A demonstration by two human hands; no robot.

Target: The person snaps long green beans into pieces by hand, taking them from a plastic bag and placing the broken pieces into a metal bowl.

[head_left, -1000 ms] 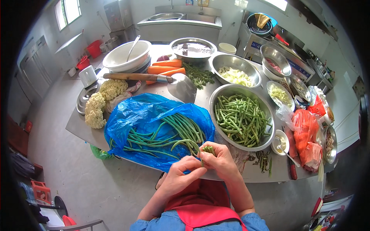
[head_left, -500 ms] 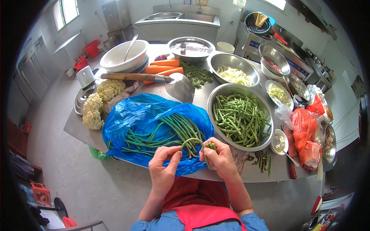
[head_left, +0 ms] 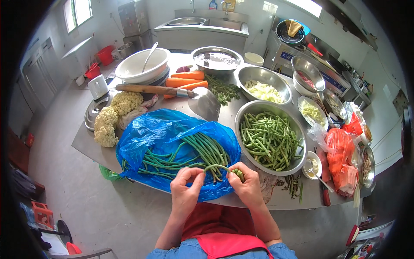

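A single green long bean (head_left: 217, 166) arches between my two hands, just above the table's near edge. My left hand (head_left: 186, 190) pinches one end between thumb and fingertips. The other end runs into my right hand (head_left: 246, 186), which is closed round it and a small bunch of short bean pieces (head_left: 237, 173). Behind my hands lies an open blue plastic bag (head_left: 138, 134) with whole long beans (head_left: 209, 149) in it. Beyond my right hand stands a steel bowl (head_left: 238, 125) heaped with snapped bean pieces (head_left: 269, 140).
Bean scraps (head_left: 294, 186) and a red-handled knife (head_left: 326, 196) lie at right, near a small white bowl (head_left: 307, 168) and red plastic bags (head_left: 338, 146). Cauliflower (head_left: 105, 125), carrots (head_left: 185, 80), a wooden-handled cleaver (head_left: 164, 90) and other bowls stand farther back.
The bean between my hands has gone from a high, bent loop to a flatter arch, and its part below my right fingers no longer shows. The whole view has shifted slightly.
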